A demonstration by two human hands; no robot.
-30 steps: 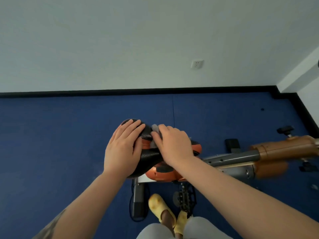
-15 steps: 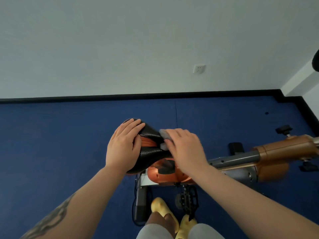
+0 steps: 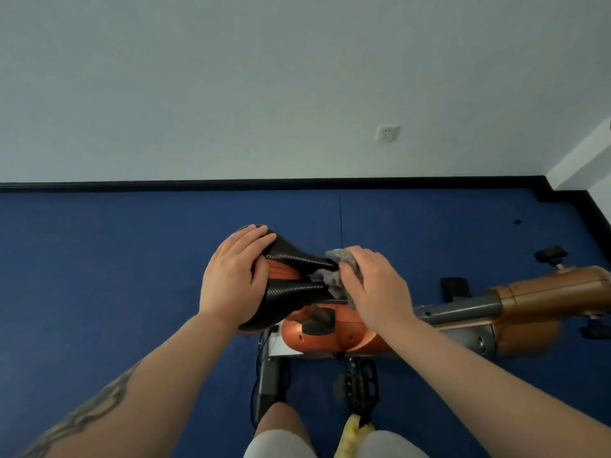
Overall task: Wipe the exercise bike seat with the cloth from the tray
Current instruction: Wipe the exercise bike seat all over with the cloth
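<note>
My left hand [image 3: 231,285] lies flat on the wide end of the black seat [image 3: 294,259], gripping nothing. My right hand [image 3: 373,289] closed around grey cloth [image 3: 334,276], pressing it on the seat's narrow end.

Blue floor with the bike on it

The blue floor [image 3: 132,276] carries the orange exercise bike [image 3: 330,335], and a yellow slipper [image 3: 353,434] stands beside its base
</note>
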